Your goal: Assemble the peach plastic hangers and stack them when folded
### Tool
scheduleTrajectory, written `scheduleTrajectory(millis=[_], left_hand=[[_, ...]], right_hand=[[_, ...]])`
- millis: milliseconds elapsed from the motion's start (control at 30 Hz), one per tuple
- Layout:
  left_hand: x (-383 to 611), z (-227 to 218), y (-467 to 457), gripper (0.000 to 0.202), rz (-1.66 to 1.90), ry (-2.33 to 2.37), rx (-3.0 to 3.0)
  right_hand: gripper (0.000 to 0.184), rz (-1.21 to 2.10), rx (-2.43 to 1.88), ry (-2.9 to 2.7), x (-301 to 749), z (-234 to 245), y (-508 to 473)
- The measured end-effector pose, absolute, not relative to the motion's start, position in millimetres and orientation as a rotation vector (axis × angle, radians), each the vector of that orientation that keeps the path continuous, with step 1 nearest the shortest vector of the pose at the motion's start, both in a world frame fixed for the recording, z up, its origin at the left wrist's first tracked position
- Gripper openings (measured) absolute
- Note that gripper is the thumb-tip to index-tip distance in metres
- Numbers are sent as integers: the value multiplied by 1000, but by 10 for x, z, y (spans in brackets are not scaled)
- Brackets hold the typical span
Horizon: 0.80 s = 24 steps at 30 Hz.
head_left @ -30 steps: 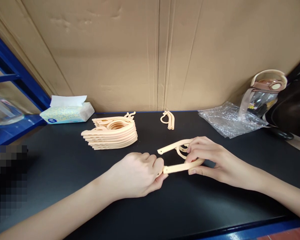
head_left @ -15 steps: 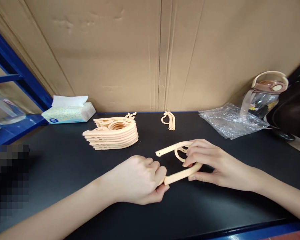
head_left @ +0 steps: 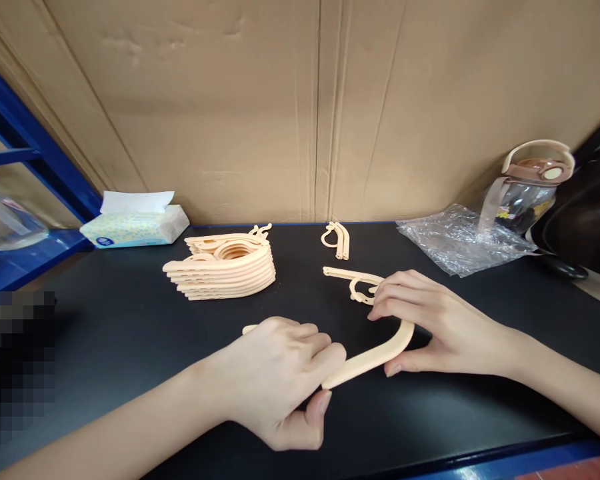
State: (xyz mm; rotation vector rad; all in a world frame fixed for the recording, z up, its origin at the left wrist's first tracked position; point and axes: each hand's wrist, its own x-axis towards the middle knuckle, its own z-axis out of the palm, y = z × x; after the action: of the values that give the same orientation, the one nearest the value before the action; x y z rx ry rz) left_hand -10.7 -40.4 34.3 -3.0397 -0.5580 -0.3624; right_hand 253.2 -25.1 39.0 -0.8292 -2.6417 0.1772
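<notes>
A cream plastic folding hanger (head_left: 373, 359) is held between my two hands above the black table. My right hand (head_left: 427, 320) grips its bent middle, with the thumb below and the fingers over the top, hiding part of the hook loop. The closed fingers of my left hand (head_left: 285, 373) are around the end of the nearer arm, the thumb lower down. A pale tip of the hanger pokes out past the left knuckles. The farther arm points left, its end free. Behind my left hand stands a stack of folded hangers (head_left: 225, 273).
Another folded hanger (head_left: 343, 241) lies at the back of the table (head_left: 130, 333). A tissue pack (head_left: 135, 225) sits back left, near a blue frame (head_left: 55, 160). At back right are crinkled clear plastic bags (head_left: 460, 243) and a drinking bottle (head_left: 527, 193). Cardboard (head_left: 220, 113) forms the back wall.
The nearer arm's end segment has swung outward, its tip now showing left of my left hand. The farther arm has tilted up and away. My left thumb has dropped lower.
</notes>
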Motion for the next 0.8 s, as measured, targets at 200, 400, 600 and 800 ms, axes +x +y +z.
scheduleTrajectory(millis=[200,400,600,800], left_hand=[[-93,459,-407,14,-340,-471,-3092],[-83,430,-340,19,-368,-446,-3017],[-109,357,-300,48,-432,-591,-2902],[-91,241,-239,47,-383,-801,-2819]], right_hand=[[18,136,-872,-2557,2589,358,-174],[11,153,-908,-2444,2622,342,-134],[8,171,-900,-2425,2635,345,-140],[10,197,-850,-2462,2630,362,-168]])
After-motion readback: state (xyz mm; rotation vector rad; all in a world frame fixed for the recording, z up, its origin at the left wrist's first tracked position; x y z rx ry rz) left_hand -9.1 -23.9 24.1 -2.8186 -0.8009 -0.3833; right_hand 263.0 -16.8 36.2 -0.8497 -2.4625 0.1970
